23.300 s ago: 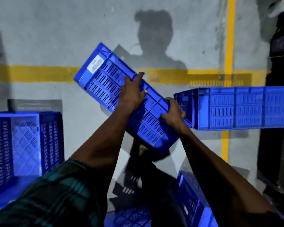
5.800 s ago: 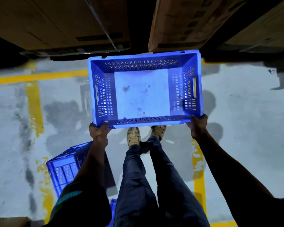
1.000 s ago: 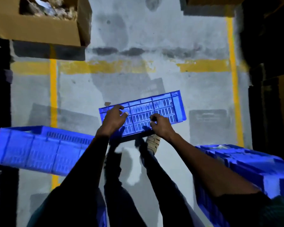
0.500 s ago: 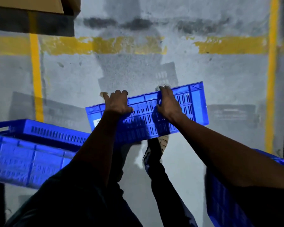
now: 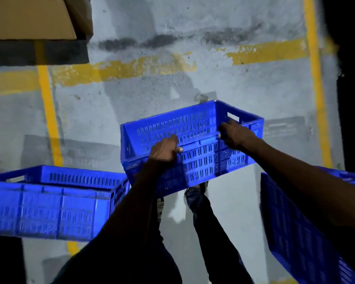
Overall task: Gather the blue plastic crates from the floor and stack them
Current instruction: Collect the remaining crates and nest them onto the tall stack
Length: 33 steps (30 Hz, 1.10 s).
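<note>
I hold a blue slotted plastic crate (image 5: pixel 195 130) in front of me, above my feet, tilted so its open top faces away and up. My left hand (image 5: pixel 164 149) grips its near long rim at the left. My right hand (image 5: pixel 237 135) grips the same rim further right, fingers hooked inside. A second blue crate (image 5: pixel 49 201) stands at the left, open side up, its right end close to the held crate. A third blue crate (image 5: pixel 295 238) shows at the lower right, partly hidden by my right arm.
The grey concrete floor (image 5: pixel 223 83) carries worn yellow lines (image 5: pixel 47 107). A brown cardboard box (image 5: pixel 29 17) fills the top left corner. Dark shelving or goods (image 5: pixel 353 78) run along the right edge. My legs and shoes show below the held crate.
The held crate has turned from side-on to open top showing, and has shifted right and nearer. Both hands moved from its upper edge to its near rim.
</note>
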{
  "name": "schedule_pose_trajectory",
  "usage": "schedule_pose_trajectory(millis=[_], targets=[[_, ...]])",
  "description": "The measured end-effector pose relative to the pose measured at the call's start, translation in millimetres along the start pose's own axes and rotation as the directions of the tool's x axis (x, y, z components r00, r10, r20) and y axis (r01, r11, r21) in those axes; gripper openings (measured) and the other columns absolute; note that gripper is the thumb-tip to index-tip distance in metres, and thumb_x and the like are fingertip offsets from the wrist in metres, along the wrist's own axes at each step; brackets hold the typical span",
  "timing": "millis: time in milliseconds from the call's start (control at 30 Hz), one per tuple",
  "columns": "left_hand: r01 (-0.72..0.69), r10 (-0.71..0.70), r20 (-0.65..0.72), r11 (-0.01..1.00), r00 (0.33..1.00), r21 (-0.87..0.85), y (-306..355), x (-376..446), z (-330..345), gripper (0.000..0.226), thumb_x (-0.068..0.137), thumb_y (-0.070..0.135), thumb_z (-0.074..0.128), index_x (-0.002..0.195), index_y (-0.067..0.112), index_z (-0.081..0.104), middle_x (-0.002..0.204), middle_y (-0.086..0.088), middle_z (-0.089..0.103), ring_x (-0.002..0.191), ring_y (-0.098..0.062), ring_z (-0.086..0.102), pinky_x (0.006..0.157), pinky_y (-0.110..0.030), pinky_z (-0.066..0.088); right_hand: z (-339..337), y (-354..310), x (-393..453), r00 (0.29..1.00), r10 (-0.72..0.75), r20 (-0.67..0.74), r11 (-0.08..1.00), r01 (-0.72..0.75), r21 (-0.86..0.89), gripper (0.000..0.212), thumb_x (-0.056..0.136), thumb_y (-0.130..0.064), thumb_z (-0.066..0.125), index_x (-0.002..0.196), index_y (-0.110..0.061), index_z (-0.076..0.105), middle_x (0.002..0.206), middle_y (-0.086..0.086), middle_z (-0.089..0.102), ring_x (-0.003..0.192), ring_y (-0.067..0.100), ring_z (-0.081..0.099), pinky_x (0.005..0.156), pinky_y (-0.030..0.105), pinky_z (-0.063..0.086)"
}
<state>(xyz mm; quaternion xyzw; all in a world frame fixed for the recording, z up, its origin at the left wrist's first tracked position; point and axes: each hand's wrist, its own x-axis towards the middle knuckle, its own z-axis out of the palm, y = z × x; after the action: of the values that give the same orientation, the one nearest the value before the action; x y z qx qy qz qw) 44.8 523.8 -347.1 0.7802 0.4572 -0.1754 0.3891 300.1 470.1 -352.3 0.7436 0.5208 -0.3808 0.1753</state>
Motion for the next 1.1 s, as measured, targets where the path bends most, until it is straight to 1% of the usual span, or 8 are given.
schedule_pose_trajectory(millis=[100, 300, 500, 567, 633, 767, 967, 1100], targets=[[-0.085, 0.089, -0.069, 0.995, 0.994, 0.054, 20, -42, -29, 0.02, 0.098, 0.027, 0.052, 0.093, 0.013, 0.039, 0.086, -0.018, 0.059, 0.089, -0.042, 0.058, 0.064, -0.038, 0.03, -7, -4, -57, 0.993, 0.069, -0.091, 0.992, -0.058, 0.112, 0.028, 0.095, -0.028, 0.055, 0.117, -0.012, 0.051, 0.122, 0.016, 0.045, 0.102, 0.038, 0.058, 0.079, 0.041, 0.047], [-0.213, 0.236, -0.13, 0.962, 0.963, 0.168, 46, -136, -94, 0.018, 0.094, 0.021, 0.058, 0.107, 0.011, 0.051, 0.105, -0.024, 0.068, 0.098, -0.044, 0.061, 0.07, -0.038, 0.038, -27, -65, -214, 0.942, 0.232, -0.242, 0.901, -0.114, 0.419, 0.058, 0.076, -0.047, 0.075, 0.123, -0.021, 0.052, 0.123, 0.011, 0.044, 0.102, 0.033, 0.06, 0.085, 0.042, 0.048], [-0.347, 0.407, -0.07, 0.846, 0.911, 0.405, 99, -253, -148, 0.012, 0.094, 0.019, 0.055, 0.105, 0.014, 0.051, 0.107, -0.012, 0.07, 0.104, -0.036, 0.062, 0.084, -0.037, 0.036, -32, -113, -346, 0.849, 0.435, -0.3, 0.819, -0.235, 0.523, 0.037, 0.074, -0.019, 0.072, 0.109, -0.015, 0.061, 0.115, 0.011, 0.06, 0.109, 0.03, 0.06, 0.08, 0.033, 0.043], [-0.382, 0.447, -0.042, 0.807, 0.894, 0.451, 112, -285, -167, 0.011, 0.096, 0.02, 0.054, 0.105, 0.015, 0.05, 0.107, -0.011, 0.07, 0.105, -0.034, 0.062, 0.079, -0.036, 0.034, -37, -124, -385, 0.804, 0.507, -0.311, 0.779, -0.272, 0.565, 0.034, 0.072, -0.014, 0.068, 0.105, -0.019, 0.064, 0.114, 0.007, 0.064, 0.109, 0.028, 0.061, 0.08, 0.031, 0.045], [-0.443, 0.487, -0.009, 0.801, 0.873, 0.404, 115, -308, -184, 0.008, 0.096, 0.022, 0.054, 0.094, 0.019, 0.047, 0.098, -0.012, 0.069, 0.1, -0.036, 0.062, 0.069, -0.035, 0.029, -37, -134, -416, 0.767, 0.547, -0.336, 0.752, -0.273, 0.6, 0.033, 0.07, -0.012, 0.065, 0.101, -0.022, 0.066, 0.11, 0.005, 0.067, 0.106, 0.027, 0.064, 0.077, 0.03, 0.046], [-0.569, 0.581, 0.042, 0.778, 0.813, 0.267, 121, -353, -199, 0.023, 0.092, 0.021, 0.06, 0.079, 0.02, 0.041, 0.073, -0.009, 0.056, 0.081, -0.038, 0.06, 0.061, -0.037, 0.04, -23, -148, -483, 0.701, 0.602, -0.382, 0.706, -0.245, 0.664, 0.037, 0.071, -0.014, 0.067, 0.106, -0.026, 0.067, 0.108, 0.003, 0.067, 0.102, 0.026, 0.065, 0.071, 0.029, 0.042], [-0.612, 0.604, 0.098, 0.782, 0.791, 0.116, 143, -413, -169, 0.007, 0.091, 0.02, 0.065, 0.096, 0.017, 0.061, 0.092, -0.009, 0.069, 0.089, -0.026, 0.065, 0.074, -0.034, 0.052, 28, -152, -569, 0.554, 0.7, -0.45, 0.631, -0.187, 0.753, 0.043, 0.068, -0.006, 0.069, 0.104, -0.027, 0.07, 0.107, -0.001, 0.066, 0.104, 0.024, 0.062, 0.075, 0.028, 0.04], [-0.685, 0.686, 0.11, 0.726, 0.719, -0.051, 180, -463, -137, 0.009, 0.091, 0.027, 0.066, 0.091, 0.019, 0.065, 0.085, 0.003, 0.07, 0.081, -0.009, 0.066, 0.071, -0.026, 0.05, 67, -143, -631, 0.435, 0.747, -0.504, 0.611, -0.148, 0.778, 0.047, 0.068, 0.001, 0.063, 0.106, -0.027, 0.067, 0.112, -0.003, 0.063, 0.099, 0.025, 0.064, 0.076, 0.029, 0.042]])
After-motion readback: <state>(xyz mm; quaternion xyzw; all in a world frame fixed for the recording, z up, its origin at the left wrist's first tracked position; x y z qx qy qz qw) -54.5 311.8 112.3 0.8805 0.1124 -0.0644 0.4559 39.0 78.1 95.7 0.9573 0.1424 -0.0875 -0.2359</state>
